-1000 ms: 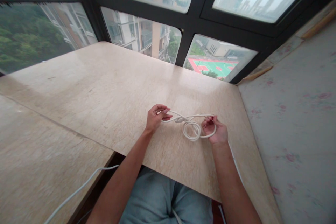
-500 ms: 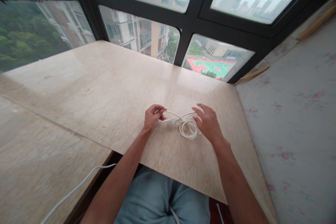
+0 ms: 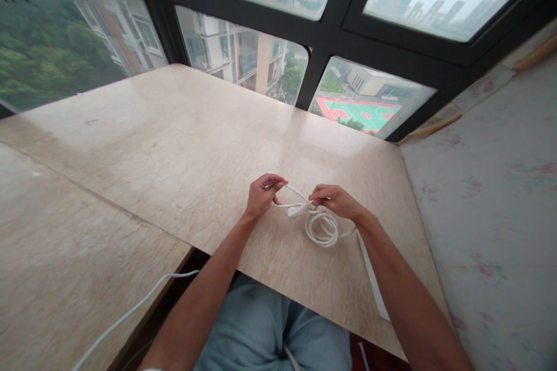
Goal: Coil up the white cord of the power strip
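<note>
A white cable lies partly coiled on the marble-look countertop, in front of my body. My left hand pinches a loop of it between thumb and fingertips, to the left of the coil. At the point where the strands cross, just above the coil, my right hand has its fingers closed on the cable. A white plug-like end sits between the two hands, its details blurred. One strand runs right from the coil toward a long white bar, which my right forearm partly covers.
The countertop reaches to dark-framed windows at the back. A flowered wall bounds it on the right. Another white cord hangs across the gap at the lower left.
My right hand has come down and left and closed on the cable at the crossing; before, its fingers were apart. The white bar beside my right forearm now shows. The view has shifted slightly.
</note>
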Tool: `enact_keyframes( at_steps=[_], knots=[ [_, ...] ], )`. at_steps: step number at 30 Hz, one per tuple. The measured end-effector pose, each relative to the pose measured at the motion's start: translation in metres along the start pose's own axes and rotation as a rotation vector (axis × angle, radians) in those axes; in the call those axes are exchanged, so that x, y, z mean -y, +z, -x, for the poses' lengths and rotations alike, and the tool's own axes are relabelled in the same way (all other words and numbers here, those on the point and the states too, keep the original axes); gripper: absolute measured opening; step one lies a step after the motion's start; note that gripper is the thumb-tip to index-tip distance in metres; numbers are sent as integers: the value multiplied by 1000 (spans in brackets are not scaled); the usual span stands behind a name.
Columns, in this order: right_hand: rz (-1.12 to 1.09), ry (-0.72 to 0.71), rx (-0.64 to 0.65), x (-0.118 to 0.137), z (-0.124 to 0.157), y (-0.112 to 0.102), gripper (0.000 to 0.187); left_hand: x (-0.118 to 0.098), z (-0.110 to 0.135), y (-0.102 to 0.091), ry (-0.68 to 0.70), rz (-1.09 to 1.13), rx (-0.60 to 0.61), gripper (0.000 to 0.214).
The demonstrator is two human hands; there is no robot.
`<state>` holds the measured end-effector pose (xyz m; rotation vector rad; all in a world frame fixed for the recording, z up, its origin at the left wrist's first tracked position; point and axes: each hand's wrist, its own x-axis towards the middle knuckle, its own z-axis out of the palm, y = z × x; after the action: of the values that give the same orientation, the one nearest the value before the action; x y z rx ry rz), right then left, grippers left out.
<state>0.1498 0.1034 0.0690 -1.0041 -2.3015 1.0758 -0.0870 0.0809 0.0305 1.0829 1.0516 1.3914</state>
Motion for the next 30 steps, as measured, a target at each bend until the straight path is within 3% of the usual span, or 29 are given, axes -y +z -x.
enact_keyframes(
  at_steps=[5, 12, 18, 21, 26, 30],
  knots=[
    [-192, 81, 1, 5, 3, 4, 22, -2, 1, 1, 5, 4, 39, 25],
    [-89, 236, -407, 5, -1, 27, 19, -3, 1, -1, 44, -25, -29, 24],
    [-164, 352, -386, 5, 2, 36, 26, -4, 2, 1, 34, -52, -31, 27],
    [-60, 371, -400, 8, 1, 38, 27, -3, 2, 1, 38, -49, -33, 28],
    [363, 392, -381, 12, 2, 31, 27, -3, 1, 0, 46, -39, -76, 27],
    [422, 388, -596, 10, 14, 13, 22, -3, 1, 0, 42, -19, -101, 26]
  ],
)
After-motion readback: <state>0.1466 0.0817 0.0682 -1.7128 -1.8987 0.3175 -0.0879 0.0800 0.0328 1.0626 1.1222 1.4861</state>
